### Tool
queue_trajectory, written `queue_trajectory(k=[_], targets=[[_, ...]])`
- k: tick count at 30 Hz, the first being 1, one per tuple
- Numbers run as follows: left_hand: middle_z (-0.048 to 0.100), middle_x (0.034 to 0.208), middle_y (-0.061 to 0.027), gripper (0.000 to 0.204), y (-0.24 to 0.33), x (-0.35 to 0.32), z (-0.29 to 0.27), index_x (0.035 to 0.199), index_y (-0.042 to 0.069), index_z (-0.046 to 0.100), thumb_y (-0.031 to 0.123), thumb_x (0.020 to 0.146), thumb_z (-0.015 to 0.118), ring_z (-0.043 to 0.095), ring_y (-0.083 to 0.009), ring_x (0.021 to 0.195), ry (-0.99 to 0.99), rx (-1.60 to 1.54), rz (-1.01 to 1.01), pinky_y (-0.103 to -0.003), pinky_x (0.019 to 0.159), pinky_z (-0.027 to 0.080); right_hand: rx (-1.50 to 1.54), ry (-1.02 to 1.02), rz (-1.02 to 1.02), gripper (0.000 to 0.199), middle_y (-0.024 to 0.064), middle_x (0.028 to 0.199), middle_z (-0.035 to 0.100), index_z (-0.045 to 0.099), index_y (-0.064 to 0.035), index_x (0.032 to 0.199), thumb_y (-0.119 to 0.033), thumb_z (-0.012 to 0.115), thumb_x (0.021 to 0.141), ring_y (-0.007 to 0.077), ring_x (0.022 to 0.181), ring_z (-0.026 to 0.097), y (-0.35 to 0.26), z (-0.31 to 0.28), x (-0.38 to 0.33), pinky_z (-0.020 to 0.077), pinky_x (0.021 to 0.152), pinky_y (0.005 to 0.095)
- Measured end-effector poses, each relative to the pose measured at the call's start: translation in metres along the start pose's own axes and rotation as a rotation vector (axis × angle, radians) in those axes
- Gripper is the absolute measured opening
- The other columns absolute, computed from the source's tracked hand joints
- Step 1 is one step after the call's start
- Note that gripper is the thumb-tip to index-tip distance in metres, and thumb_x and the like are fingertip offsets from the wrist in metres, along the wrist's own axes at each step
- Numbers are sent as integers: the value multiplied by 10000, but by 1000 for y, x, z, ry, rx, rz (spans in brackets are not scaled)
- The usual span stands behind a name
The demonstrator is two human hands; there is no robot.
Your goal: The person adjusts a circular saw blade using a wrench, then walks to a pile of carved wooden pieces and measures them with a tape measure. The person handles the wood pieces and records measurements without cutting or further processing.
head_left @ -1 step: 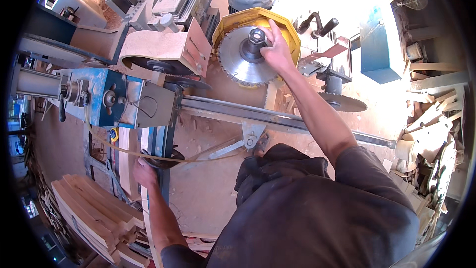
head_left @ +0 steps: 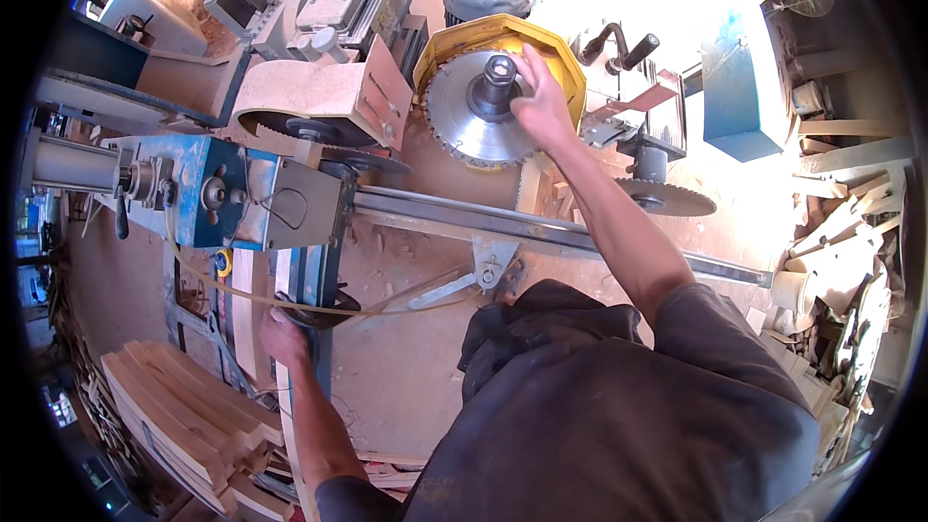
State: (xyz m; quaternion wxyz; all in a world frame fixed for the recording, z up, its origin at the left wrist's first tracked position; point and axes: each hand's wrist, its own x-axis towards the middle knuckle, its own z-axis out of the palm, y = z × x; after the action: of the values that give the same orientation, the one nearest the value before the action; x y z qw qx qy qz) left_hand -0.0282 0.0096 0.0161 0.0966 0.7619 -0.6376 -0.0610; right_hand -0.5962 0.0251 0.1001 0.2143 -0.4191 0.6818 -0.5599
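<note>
My right hand point(head_left: 543, 108) reaches to the toothed circular saw blade point(head_left: 452, 114), which sits inside a yellow guard point(head_left: 565, 63). Its fingers are stretched out and apart over the guard's right part, with the thumb near the dark arbor and nut point(head_left: 498, 75) at the blade's middle. Nothing shows in its grasp. Low on the left, my left hand point(head_left: 280, 336) is closed beside a dark rounded part point(head_left: 324, 314) on the blue rail point(head_left: 314, 271). Its fingertips are partly hidden, so what they grip does not show.
A long metal rail point(head_left: 464, 217) crosses between me and the blade. Another saw blade point(head_left: 667, 197) is exposed at the right, and one point(head_left: 362, 160) lies left of the guard. A thin hose point(head_left: 261, 298) hangs across the left. Curved wooden pieces point(head_left: 174, 406) are stacked lower left.
My right hand has drawn very slightly down, toward me, and its extended fingers have bent a little. My left hand stays in place.
</note>
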Motion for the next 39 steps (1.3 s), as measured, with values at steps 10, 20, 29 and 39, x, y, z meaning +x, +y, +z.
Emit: queue_trajectory(k=[10,20,29,39], targets=[[699,980,-291,529,4,-2,0,1029,1,715,386,1016,352,645,-522,937,31,-46,27,-601,826,486,-120,31,63,725,110,1194,749,343,63,1521,104,506,816,205,1183,661,10,-5,6,432,1085,274],[701,987,-283,510,-6,3,2,1067,24,720,375,1021,353,641,-529,932,-4,-19,44,-597,827,487,-124,127,-8,672,187,1253,704,460,39,1456,85,535,789,265,1245,639,9,4,4,403,1147,377],[710,1039,-275,501,6,0,8,1138,15,724,367,1016,389,651,-511,973,-22,-57,35,-575,852,494,-79,213,47,648,92,986,801,458,91,1442,92,524,798,217,1049,717,8,-6,28,454,1049,285],[727,1060,-233,361,0,0,-7,1169,79,750,276,946,547,684,-422,1004,51,-118,-47,-527,907,528,-297,-23,4,778,190,1439,598,320,0,1582,123,536,845,258,1249,620,11,-7,31,499,1009,322]])
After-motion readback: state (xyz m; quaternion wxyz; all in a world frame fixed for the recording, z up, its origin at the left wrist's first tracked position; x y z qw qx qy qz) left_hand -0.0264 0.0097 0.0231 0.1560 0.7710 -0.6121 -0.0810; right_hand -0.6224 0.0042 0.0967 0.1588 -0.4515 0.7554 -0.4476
